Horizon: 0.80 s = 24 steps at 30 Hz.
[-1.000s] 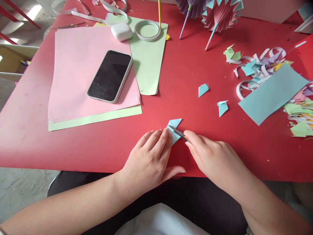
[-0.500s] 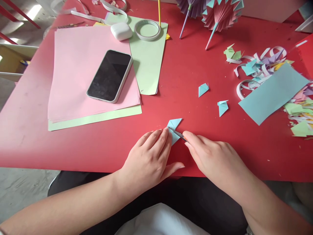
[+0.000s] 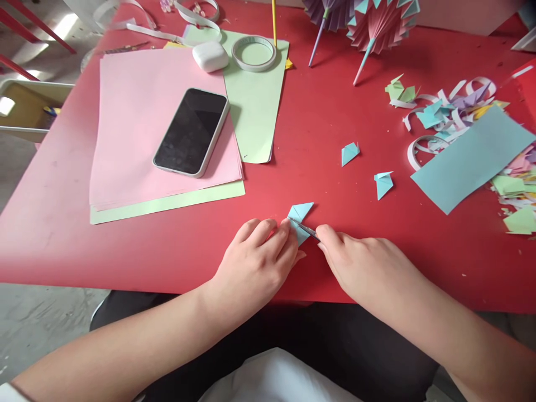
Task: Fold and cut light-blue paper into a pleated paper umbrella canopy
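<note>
A small folded light-blue paper piece (image 3: 301, 212) lies on the red table near its front edge. My left hand (image 3: 262, 257) is curled over its left side, with the fingertips on the paper and the thumb drawn in close. From the right, my right hand (image 3: 355, 257) grips slim metal tweezers (image 3: 307, 229), their tips at the paper's crease beside my left fingertips. The lower part of the paper is partly hidden by my left hand. Two similar small folded blue pieces, one farther back (image 3: 350, 153) and one to its right (image 3: 384, 185), lie beyond my right hand.
At the left, a phone (image 3: 191, 133) rests on pink sheets (image 3: 125, 128). A white earbud case (image 3: 210, 57) and a tape roll (image 3: 239, 62) are behind it. Paper pinwheels (image 3: 379, 28) stand at the back. A blue strip (image 3: 473, 162) lies on colourful scraps at right.
My left thumb has tucked in toward the paper and the left fingers are more bent. The tweezers stay at the crease. The whole view has shifted slightly.
</note>
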Tool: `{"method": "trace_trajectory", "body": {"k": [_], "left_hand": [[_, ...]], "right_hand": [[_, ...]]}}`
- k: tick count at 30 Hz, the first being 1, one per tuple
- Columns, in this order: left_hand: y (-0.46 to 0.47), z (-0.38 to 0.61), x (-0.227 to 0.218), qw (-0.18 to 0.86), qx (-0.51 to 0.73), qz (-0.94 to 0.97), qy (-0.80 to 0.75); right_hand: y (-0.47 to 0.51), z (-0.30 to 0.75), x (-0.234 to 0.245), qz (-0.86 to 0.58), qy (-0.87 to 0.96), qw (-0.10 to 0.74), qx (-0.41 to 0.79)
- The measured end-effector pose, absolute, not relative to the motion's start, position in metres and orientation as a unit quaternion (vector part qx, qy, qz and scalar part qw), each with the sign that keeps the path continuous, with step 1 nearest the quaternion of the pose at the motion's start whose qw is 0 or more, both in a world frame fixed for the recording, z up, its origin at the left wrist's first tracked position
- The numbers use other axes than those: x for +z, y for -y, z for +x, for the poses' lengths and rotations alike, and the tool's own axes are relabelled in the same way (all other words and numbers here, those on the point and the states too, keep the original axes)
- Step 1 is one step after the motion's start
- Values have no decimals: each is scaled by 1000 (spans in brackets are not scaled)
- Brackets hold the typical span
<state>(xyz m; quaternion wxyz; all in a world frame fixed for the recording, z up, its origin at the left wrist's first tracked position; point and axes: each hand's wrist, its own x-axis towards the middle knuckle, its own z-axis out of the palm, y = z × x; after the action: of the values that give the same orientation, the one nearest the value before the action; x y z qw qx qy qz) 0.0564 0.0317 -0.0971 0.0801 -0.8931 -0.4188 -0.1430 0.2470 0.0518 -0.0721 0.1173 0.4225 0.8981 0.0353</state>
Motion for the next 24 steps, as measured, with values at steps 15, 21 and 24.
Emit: {"method": "trace_trajectory", "body": {"k": [15, 21, 24], "left_hand": [[-28, 60, -102, 69, -162, -908, 380], [-29, 62, -102, 97, -165, -909, 370], [-29, 62, -101, 100, -158, -910, 370]], "right_hand": [[-57, 251, -74, 408, -906, 99, 45], [-52, 246, -72, 418, -902, 97, 52], [-53, 246, -72, 415, -904, 95, 44]]}}
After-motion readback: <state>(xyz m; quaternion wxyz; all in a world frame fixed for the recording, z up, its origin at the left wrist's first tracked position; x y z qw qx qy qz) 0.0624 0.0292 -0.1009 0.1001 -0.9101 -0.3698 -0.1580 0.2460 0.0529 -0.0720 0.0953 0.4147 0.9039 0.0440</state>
